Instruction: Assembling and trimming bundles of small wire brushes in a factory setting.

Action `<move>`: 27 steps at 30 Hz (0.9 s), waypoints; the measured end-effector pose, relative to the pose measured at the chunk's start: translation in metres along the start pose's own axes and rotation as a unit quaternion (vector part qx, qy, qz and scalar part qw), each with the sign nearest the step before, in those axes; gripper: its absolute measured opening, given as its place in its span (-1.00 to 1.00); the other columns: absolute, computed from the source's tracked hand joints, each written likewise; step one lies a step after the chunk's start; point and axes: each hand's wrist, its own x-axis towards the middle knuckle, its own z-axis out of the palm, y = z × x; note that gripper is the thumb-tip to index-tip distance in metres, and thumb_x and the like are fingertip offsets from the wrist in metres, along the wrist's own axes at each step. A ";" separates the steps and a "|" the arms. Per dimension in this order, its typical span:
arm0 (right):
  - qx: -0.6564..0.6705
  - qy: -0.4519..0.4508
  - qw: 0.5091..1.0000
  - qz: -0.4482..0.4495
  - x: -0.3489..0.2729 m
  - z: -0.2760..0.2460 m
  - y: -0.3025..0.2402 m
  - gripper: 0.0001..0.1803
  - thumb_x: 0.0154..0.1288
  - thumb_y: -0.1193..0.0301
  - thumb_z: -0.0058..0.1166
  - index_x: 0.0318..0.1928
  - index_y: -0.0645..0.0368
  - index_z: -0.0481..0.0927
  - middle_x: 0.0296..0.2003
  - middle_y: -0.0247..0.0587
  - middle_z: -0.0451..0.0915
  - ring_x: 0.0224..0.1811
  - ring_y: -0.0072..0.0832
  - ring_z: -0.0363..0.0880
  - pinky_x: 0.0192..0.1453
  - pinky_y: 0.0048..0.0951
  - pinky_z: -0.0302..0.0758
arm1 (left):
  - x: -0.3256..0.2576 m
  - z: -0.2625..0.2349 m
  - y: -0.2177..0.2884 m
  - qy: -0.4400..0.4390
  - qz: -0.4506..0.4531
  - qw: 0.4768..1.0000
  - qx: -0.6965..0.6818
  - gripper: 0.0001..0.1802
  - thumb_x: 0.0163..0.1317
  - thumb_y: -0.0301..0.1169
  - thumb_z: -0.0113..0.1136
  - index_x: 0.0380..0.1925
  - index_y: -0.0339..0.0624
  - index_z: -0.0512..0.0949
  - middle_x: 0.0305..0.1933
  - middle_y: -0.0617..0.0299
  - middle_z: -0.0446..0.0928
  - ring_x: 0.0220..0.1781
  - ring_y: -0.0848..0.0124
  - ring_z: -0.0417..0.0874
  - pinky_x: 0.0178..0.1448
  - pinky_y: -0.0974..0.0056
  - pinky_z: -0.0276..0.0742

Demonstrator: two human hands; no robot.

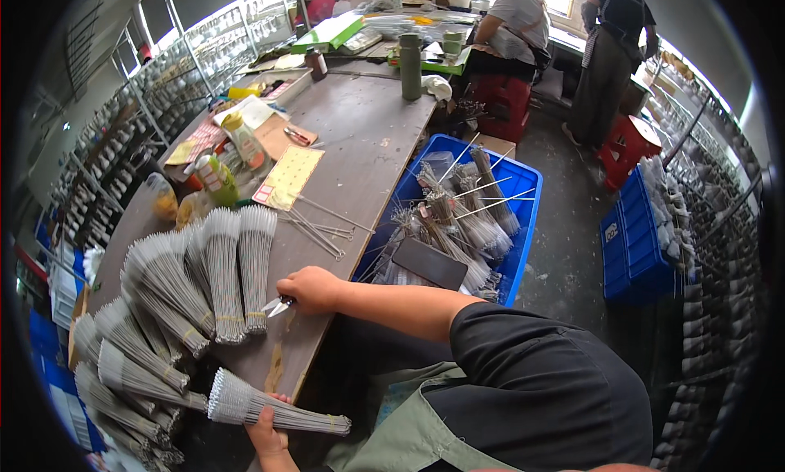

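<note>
My left hand [268, 433] is wrapped round a bundle of thin wire-stemmed brushes [233, 400] near the table's front edge. Its white bristle end points left, and a yellow band ties the grey stems at the right. In my closed right hand [311, 289] is a pair of small snips [278, 306], blades apart and pointing left, just above the table. Several similar bundles [168, 267] lie fanned out on the table to the left, white ends mostly away from me. The snips' blades are close to the nearest upright bundle [255, 267].
Loose metal rods [315, 231] and a yellow card [288, 176] lie on the brown table [352, 104]. Bottles [217, 180] stand at the left, a green flask [410, 67] farther back. On the right, a blue crate [527, 227] holds brushes and a phone [429, 263]. Two people [519, 18] are beyond.
</note>
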 end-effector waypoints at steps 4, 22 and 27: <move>0.012 -0.015 1.000 -0.003 0.005 0.007 -0.006 -0.82 0.04 0.35 0.14 -0.33 0.10 0.51 -0.41 -0.07 0.58 -0.29 -0.03 0.58 -0.20 -0.06 0.48 | -0.005 -0.004 0.005 0.017 -0.005 0.999 -0.030 -0.49 -0.03 -0.32 0.42 -0.15 -0.37 0.44 -0.24 0.03 0.53 -0.19 0.18 0.63 0.07 0.03 0.62; 0.362 0.046 0.931 -0.016 -0.030 0.014 -0.118 -0.74 0.22 0.28 0.19 -0.28 0.17 0.45 -0.50 -0.05 0.54 -0.43 -0.08 0.57 -0.37 -0.22 0.46 | -0.032 -0.017 -0.015 0.046 0.083 0.994 -0.056 -0.37 -0.04 -0.36 0.30 0.09 -0.33 0.38 -0.05 0.05 0.53 -0.03 0.16 0.59 0.21 0.02 0.47; 0.462 -0.117 0.879 -0.024 -0.054 0.032 -0.168 -0.16 0.10 0.02 0.29 0.23 0.19 0.17 -0.15 0.07 0.54 -0.05 -0.12 0.58 -0.03 -0.24 0.49 | -0.046 0.009 -0.012 0.139 0.030 0.989 -0.040 -0.41 0.01 -0.56 0.23 0.13 -0.29 0.35 0.03 0.04 0.49 0.07 0.18 0.55 0.24 0.10 0.44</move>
